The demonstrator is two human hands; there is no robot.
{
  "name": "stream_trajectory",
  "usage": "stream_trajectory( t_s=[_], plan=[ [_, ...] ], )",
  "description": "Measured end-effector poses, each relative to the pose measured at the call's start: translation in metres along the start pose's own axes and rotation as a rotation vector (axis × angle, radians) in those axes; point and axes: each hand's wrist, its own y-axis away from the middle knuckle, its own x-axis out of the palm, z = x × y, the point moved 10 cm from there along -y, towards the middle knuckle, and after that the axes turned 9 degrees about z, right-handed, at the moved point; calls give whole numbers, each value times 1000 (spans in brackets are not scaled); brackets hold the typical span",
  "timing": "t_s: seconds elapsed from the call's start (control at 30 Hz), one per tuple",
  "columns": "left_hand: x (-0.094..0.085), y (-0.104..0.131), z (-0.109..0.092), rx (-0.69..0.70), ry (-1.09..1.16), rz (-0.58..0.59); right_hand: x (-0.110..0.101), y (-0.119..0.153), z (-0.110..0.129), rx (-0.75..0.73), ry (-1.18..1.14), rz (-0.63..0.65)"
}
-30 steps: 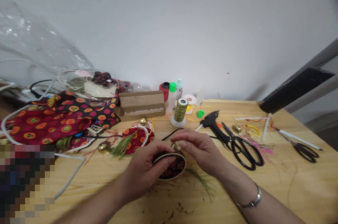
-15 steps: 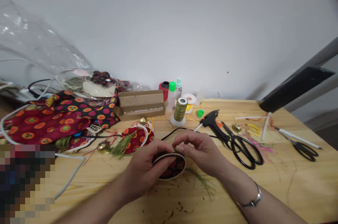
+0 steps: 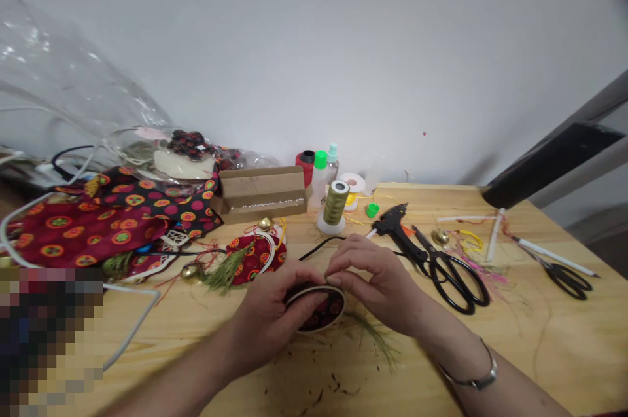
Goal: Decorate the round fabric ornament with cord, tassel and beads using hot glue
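A round piece [image 3: 326, 311] of dark patterned fabric with a pale rim is tilted above the table. My left hand [image 3: 275, 312] is closed on its left side, thumb across the fabric. At the piece's top right edge, the fingertips of my right hand [image 3: 375, 283] are pinched together; what they hold is too small to make out. A green tassel [image 3: 380, 338] trails on the table below my right hand. Left of my hands lies a red patterned piece [image 3: 245, 260] with a white ring and another green tassel [image 3: 228, 270].
Patterned fabric [image 3: 83, 230] and a cardboard box [image 3: 262, 198] are at the left. Behind my hands stands a green thread spool [image 3: 335, 204]. To the right lie a glue gun [image 3: 400, 234], large scissors [image 3: 454, 276], smaller scissors [image 3: 566, 279] and a brass bell [image 3: 440, 237].
My right hand has shifted slightly right and its fingers have changed their bend. My left hand still holds the round piece in nearly the same place.
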Motion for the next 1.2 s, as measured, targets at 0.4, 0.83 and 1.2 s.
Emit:
stream_trajectory(
  t_s=[0.4,0.83,1.2],
  plan=[
    [11,2,12,-52,198,66,3,1,-2,27,-11,41],
    [20,4,21,-143,347,110,3,3,-7,46,-47,14],
    [6,2,5,-7,79,24,3,1,-6,69,-57,33]
  ],
)
